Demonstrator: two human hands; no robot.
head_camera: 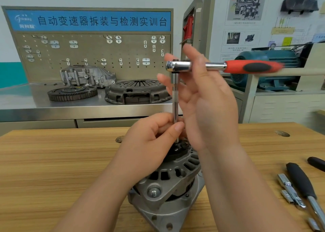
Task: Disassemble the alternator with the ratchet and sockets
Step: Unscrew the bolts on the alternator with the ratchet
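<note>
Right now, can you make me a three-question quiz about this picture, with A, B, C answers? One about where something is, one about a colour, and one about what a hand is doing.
1. Where does the alternator sit?
A. on the wooden table
B. on the floor
C. in a box

2. What colour is the handle of the ratchet?
A. all blue
B. red and black
C. yellow

3. What is the left hand doing?
A. lying flat
B. waving in the air
C. pinching the extension bar low down

Answers: 1 A, its housing rests on the planks. 2 B, the grip is red with a black inset. 3 C, its curled fingers close round the bar just above the alternator.
</note>
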